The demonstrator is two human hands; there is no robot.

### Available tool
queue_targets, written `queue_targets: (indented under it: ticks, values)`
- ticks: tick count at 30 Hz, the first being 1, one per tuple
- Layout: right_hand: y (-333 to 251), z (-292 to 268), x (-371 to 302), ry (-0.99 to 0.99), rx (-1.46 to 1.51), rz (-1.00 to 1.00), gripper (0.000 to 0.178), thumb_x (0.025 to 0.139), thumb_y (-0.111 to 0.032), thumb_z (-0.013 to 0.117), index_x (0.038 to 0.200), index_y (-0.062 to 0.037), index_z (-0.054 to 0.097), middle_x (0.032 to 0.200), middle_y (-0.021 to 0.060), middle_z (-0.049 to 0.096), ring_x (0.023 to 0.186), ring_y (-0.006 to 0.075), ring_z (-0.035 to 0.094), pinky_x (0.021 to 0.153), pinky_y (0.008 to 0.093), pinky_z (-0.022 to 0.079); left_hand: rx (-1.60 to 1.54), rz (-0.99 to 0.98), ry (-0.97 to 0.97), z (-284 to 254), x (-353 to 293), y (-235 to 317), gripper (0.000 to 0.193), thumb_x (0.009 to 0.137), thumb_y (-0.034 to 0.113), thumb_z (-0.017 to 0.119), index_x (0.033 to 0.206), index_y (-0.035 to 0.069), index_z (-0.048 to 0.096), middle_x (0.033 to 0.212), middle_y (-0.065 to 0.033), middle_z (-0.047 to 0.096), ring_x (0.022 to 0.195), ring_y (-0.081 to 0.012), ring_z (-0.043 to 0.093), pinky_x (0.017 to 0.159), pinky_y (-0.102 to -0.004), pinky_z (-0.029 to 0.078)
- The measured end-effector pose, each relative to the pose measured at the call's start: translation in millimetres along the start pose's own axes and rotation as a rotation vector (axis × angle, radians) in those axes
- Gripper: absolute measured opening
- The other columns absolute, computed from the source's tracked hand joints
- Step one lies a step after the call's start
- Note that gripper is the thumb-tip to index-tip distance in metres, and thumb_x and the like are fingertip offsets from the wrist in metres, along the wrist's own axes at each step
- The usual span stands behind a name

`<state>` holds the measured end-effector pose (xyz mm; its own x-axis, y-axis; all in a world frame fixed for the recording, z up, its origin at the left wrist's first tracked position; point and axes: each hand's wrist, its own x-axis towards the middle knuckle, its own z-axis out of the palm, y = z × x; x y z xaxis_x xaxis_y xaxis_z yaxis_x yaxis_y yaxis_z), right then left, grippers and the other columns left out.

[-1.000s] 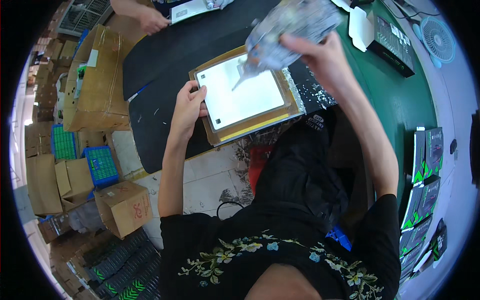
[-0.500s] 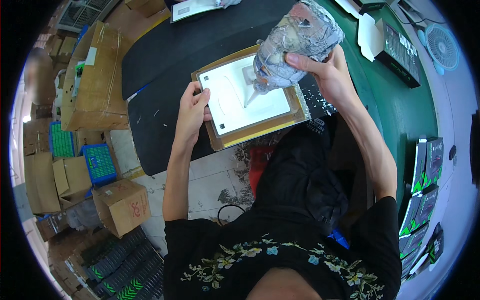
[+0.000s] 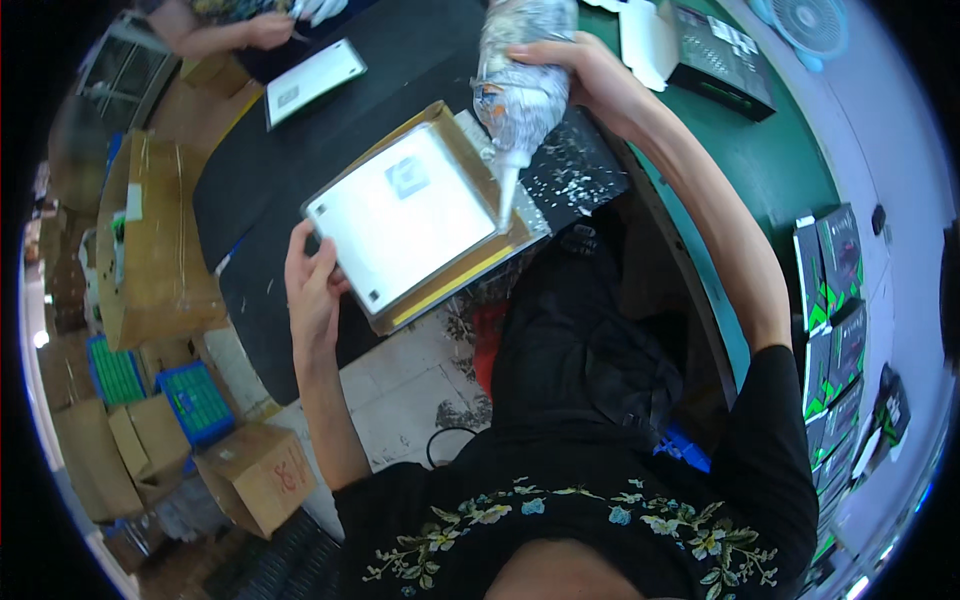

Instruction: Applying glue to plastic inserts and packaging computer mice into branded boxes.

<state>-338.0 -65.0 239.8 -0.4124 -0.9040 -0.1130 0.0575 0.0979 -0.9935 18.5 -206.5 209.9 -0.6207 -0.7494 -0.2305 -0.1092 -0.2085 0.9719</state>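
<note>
A flat white panel with rounded corners lies tilted on a cardboard sheet. It bears a grey label near its far edge and small dark marks at two corners. My left hand pinches the panel's left edge, thumb on top and fingers underneath. My right hand is wrapped round a squeeze bottle covered in crumpled, stained wrapping. Its white nozzle points down, with the tip at the panel's right corner; whether it touches cannot be told. The bottle's upper end is cut off by the frame.
White flecks litter the black mat at right. Across the table, another person's hands are near a second white panel. An opened black box and a blue fan stand at right. Cartons fill the left.
The nozzle has gone from the panel's middle to its right corner, and the bottle is more upright. The view has shifted, and more of the other person shows.
</note>
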Motion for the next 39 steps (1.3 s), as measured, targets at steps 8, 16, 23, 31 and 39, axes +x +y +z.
queue_targets:
  ticks: [8,16,23,31,39]
  values:
    - [67.8,-6.1,76.1,0.108,-0.818,0.176,0.097,0.063,-0.07,0.07,0.132,-0.0038,0.054,0.117,0.0203,0.064,0.098,0.0302,0.067,0.086,0.0383,0.052,-0.26,0.177,-0.019,-1.8,-47.5,-13.9,0.045,0.098,0.008,0.053,0.138,0.002,0.034,0.13,-0.0146,0.052,0.121,-0.0233,0.053,0.104,-0.0395,0.044]
    - [41.4,-182.2,54.1,0.964,-1.41,-0.046,0.067,0.086,-0.063,0.055,0.129,-0.0112,0.056,0.126,0.0272,0.056,0.112,0.0387,0.059,0.09,0.0531,0.047,-0.361,-0.055,-0.285,129.5,-69.3,-24.2,0.042,0.096,0.003,0.054,0.132,0.005,0.033,0.107,-0.0126,0.063,0.093,-0.0166,0.063,0.08,-0.0303,0.052]
    - [93.0,-268.5,-86.1,0.821,-1.515,0.325,0.07,0.084,-0.081,0.034,0.144,-0.0464,0.039,0.157,0.0165,0.025,0.142,0.049,0.02,0.105,0.0757,0.008,-0.293,-0.143,-0.557,216.4,-24.5,-30.2,0.029,0.1,0.01,0.051,0.125,0.006,0.038,0.097,-0.0116,0.066,0.083,-0.0155,0.067,0.068,-0.032,0.056]
    - [100.4,-291.3,-178.7,0.762,-1.274,-0.032,0.047,0.097,-0.057,0.036,0.136,-0.0391,0.053,0.148,0.0064,0.041,0.132,0.0356,0.04,0.107,0.0543,0.033,-0.208,-0.12,-0.451,318.4,53.7,-39.1,0.025,0.101,0.012,0.05,0.122,0.004,0.039,0.1,-0.013,0.062,0.084,-0.0216,0.068,0.068,-0.0342,0.057]
    - [94.5,-295.2,-181.8,0.927,-1.023,0.032,0.065,0.093,-0.064,0.035,0.141,-0.0219,0.051,0.142,0.0184,0.048,0.127,0.0399,0.048,0.108,0.0443,0.035,-0.223,-0.244,-0.504,422.5,58.2,-55.3,0.033,0.102,0.009,0.045,0.131,0.006,0.031,0.12,-0.0201,0.054,0.103,-0.031,0.064,0.078,-0.0411,0.058]
